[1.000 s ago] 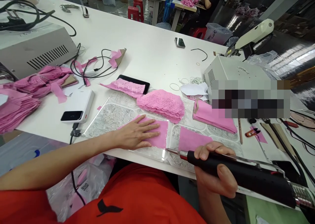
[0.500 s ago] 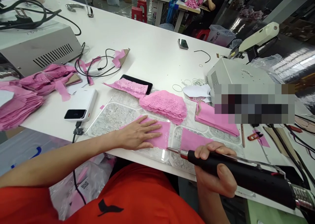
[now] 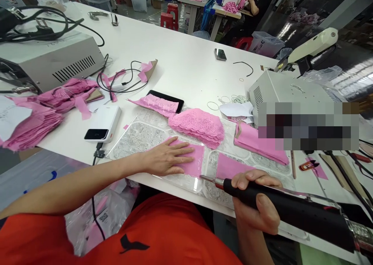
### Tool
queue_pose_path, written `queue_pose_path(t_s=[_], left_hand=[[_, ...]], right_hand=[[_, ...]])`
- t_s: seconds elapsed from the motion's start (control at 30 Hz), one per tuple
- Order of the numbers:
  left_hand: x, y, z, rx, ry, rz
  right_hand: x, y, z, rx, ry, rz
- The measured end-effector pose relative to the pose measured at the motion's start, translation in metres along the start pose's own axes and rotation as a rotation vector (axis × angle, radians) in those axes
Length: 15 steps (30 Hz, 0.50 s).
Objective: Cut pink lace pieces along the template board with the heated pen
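My left hand (image 3: 171, 156) lies flat with its fingers spread on a pink fabric piece (image 3: 198, 156), which rests on a grey marbled board (image 3: 136, 136). In my right hand (image 3: 256, 199) is a thick black handheld tool (image 3: 294, 206) with a narrow metal tip. That tip sits at the fabric's lower right corner; whether it touches cannot be made out. Another pink fabric piece (image 3: 233, 166) lies partly behind the right fingers. Just beyond the hands is a stack of scalloped pink lace (image 3: 198, 126). A folded pink fabric bundle (image 3: 259, 142) lies to the right.
A white power bank (image 3: 103, 123) with a plugged cable stands left, near a pink fabric pile (image 3: 37, 121) and a grey metal box (image 3: 64, 59). Behind the lace lies a black phone (image 3: 166, 98). Another grey box (image 3: 279, 90) stands right. A co-worker (image 3: 255, 12) sits at the far tables.
The camera view has shifted slightly, so everything appears a little farther right. Both hands and the tool tip keep nearly the same place on the fabric.
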<state>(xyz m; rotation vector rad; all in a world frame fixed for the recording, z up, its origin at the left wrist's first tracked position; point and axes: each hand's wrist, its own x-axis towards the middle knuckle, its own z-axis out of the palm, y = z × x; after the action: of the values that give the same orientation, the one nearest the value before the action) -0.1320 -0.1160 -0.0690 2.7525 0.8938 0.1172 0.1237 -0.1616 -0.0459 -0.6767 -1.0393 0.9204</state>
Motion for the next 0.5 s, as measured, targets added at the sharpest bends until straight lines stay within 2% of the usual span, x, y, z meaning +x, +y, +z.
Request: queue_pose_path(t_s=[0.07, 0.23, 0.5], left_hand=[[-0.001, -0.001, -0.007, -0.020, 0.002, -0.008], [-0.019, -0.003, -0.020, -0.043, 0.120, -0.054], [-0.070, 0.005, -0.010, -0.019, 0.184, -0.221]], right_hand=[[0.001, -0.001, 0.000, 0.002, 0.005, 0.002], [0.004, -0.003, -0.002, 0.008, 0.036, 0.001], [0.007, 0.005, 0.004, 0.042, 0.006, 0.062]])
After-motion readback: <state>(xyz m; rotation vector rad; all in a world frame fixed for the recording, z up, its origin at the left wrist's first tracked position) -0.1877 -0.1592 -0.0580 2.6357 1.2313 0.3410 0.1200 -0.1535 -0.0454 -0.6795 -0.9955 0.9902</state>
